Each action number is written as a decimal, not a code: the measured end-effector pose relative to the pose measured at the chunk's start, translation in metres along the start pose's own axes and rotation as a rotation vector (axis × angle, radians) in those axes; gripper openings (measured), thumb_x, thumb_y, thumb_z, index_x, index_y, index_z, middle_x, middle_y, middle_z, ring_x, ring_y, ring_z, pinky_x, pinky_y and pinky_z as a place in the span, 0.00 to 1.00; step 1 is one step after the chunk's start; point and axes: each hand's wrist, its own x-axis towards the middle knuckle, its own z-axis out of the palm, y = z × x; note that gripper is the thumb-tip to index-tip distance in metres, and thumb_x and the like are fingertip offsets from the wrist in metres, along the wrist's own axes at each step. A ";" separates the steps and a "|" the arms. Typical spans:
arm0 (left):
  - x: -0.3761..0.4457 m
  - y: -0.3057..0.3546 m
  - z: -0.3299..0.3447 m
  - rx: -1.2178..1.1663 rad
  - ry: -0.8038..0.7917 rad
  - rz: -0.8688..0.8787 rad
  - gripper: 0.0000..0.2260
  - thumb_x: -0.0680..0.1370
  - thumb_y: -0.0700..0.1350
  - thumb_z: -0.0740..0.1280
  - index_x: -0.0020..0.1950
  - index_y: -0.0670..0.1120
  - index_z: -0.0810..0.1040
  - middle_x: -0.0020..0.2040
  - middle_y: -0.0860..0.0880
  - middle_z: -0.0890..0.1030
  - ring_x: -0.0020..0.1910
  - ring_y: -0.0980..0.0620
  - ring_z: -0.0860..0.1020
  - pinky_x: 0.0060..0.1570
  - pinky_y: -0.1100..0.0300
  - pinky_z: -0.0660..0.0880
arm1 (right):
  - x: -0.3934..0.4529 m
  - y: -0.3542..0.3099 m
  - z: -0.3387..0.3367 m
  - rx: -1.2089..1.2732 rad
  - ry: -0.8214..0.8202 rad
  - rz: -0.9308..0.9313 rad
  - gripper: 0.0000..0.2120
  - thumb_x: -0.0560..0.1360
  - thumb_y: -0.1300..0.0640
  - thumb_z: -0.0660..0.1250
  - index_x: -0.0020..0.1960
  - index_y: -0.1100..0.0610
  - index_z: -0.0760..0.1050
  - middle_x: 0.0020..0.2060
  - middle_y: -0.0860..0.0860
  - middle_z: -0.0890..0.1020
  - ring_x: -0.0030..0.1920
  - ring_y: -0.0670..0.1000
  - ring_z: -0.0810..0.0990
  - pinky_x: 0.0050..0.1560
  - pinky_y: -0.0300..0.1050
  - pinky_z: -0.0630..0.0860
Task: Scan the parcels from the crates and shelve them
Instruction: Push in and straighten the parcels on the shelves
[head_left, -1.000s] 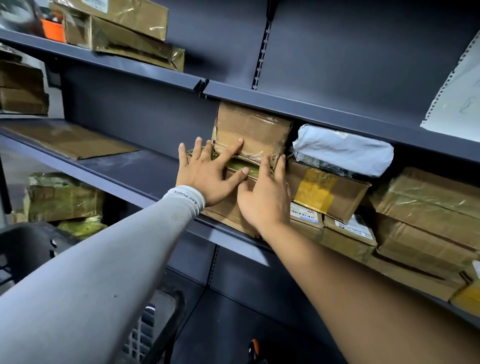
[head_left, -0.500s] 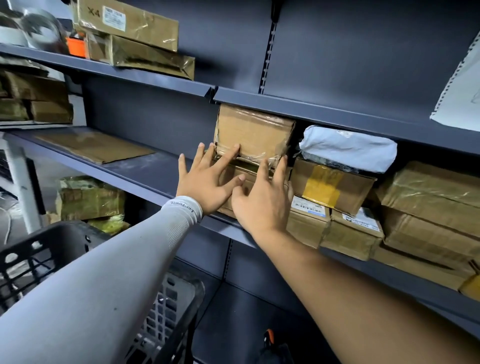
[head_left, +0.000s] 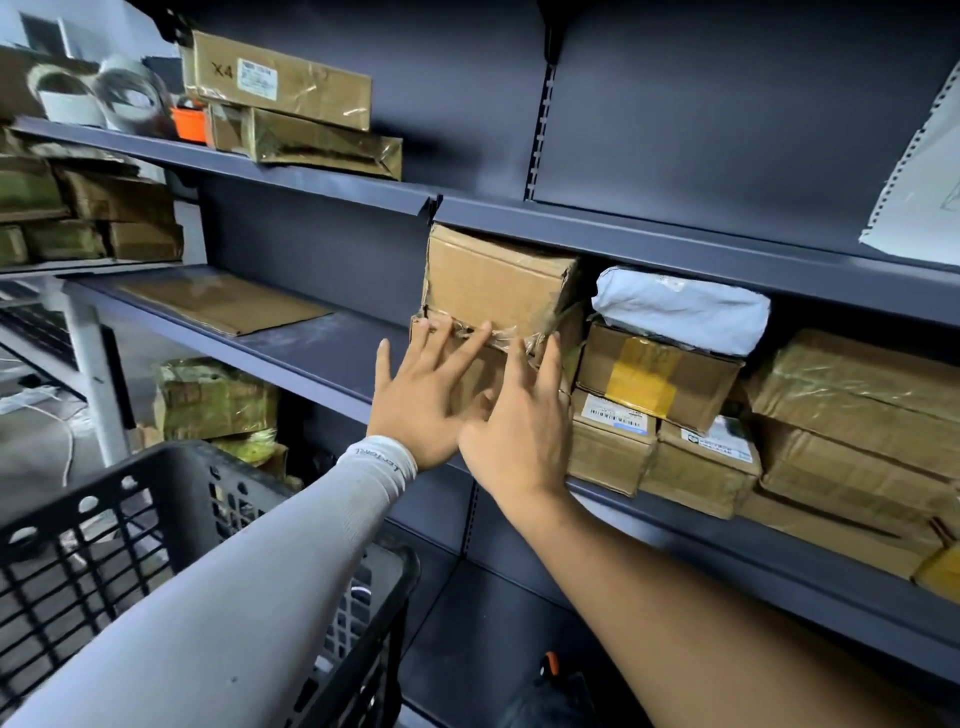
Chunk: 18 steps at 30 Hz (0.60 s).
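Two brown cardboard parcels are stacked on the dark middle shelf (head_left: 322, 369). The upper parcel (head_left: 498, 283) is wrapped in clear tape and reaches up to the shelf above. The lower parcel (head_left: 480, 374) is mostly hidden behind my hands. My left hand (head_left: 423, 395), in a grey sleeve, lies flat with spread fingers, its fingertips at the seam between the two parcels. My right hand (head_left: 522, 421) is beside it, fingers straight, fingertips near the upper parcel's taped lower edge. Neither hand grips anything.
More parcels fill the shelf to the right: a white poly bag (head_left: 680, 306), a yellow-taped box (head_left: 654, 374), labelled boxes (head_left: 613, 441). A flat cardboard sheet (head_left: 223, 306) lies left. A black plastic crate (head_left: 119, 525) stands at lower left. The top shelf holds long boxes (head_left: 280, 78).
The stacked parcels have been pushed further back onto the shelf. Both hands have eased off a little, with fingers still spread. The view has pulled back and down, so the crate shows more.
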 end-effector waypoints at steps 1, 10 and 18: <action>-0.001 0.002 0.000 0.047 -0.018 0.028 0.34 0.74 0.71 0.48 0.79 0.73 0.42 0.86 0.51 0.49 0.84 0.50 0.41 0.79 0.36 0.35 | -0.001 0.001 -0.003 0.010 -0.024 0.000 0.44 0.69 0.49 0.57 0.85 0.53 0.50 0.84 0.56 0.44 0.82 0.61 0.53 0.79 0.59 0.57; 0.015 0.012 -0.014 -0.018 0.195 0.007 0.34 0.77 0.65 0.60 0.82 0.69 0.50 0.85 0.51 0.54 0.84 0.44 0.51 0.79 0.34 0.50 | 0.014 0.010 -0.015 0.133 0.108 -0.010 0.40 0.76 0.58 0.65 0.84 0.48 0.52 0.84 0.57 0.50 0.78 0.64 0.63 0.73 0.61 0.69; 0.053 0.021 -0.024 -0.285 0.211 -0.006 0.38 0.71 0.67 0.67 0.79 0.73 0.55 0.86 0.45 0.48 0.82 0.41 0.59 0.74 0.39 0.68 | 0.032 0.011 -0.029 0.183 0.046 -0.104 0.42 0.77 0.61 0.63 0.85 0.47 0.48 0.84 0.52 0.41 0.76 0.64 0.67 0.69 0.54 0.73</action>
